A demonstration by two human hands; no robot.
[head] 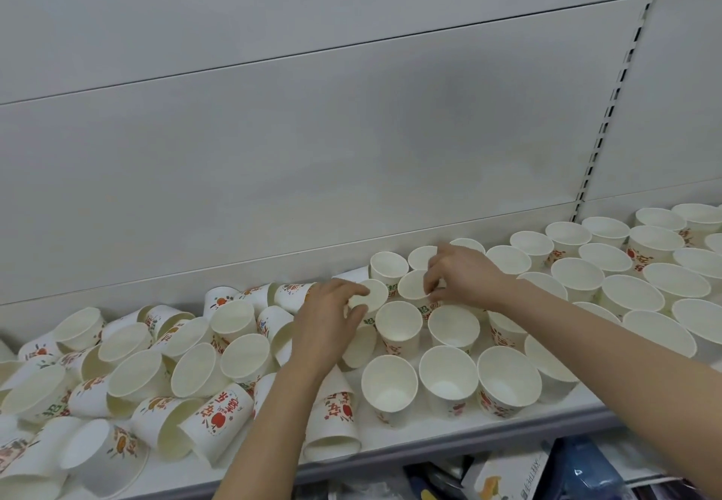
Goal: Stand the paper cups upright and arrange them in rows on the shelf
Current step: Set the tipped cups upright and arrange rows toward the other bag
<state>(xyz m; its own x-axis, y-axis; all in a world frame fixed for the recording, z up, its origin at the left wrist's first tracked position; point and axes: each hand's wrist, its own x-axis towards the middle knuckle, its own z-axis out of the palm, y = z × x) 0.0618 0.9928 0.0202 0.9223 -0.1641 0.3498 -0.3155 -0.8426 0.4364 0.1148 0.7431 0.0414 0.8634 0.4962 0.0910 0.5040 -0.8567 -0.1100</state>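
Standing upright in rows at 3 o'clock, the arranged paper cups (629,296) are white inside and hold nothing. The tumbled cups (136,374) lie on their sides in a heap at 8 o'clock on the shelf (429,441). The left hand (328,319) curls its fingers around the rim of one cup (369,296). The right hand (457,276) pinches the rim of a second cup (414,286) just beside it (both cups near the frame's centre). Cup walls carry red Chinese characters and an apple graphic; the wording is not legible.
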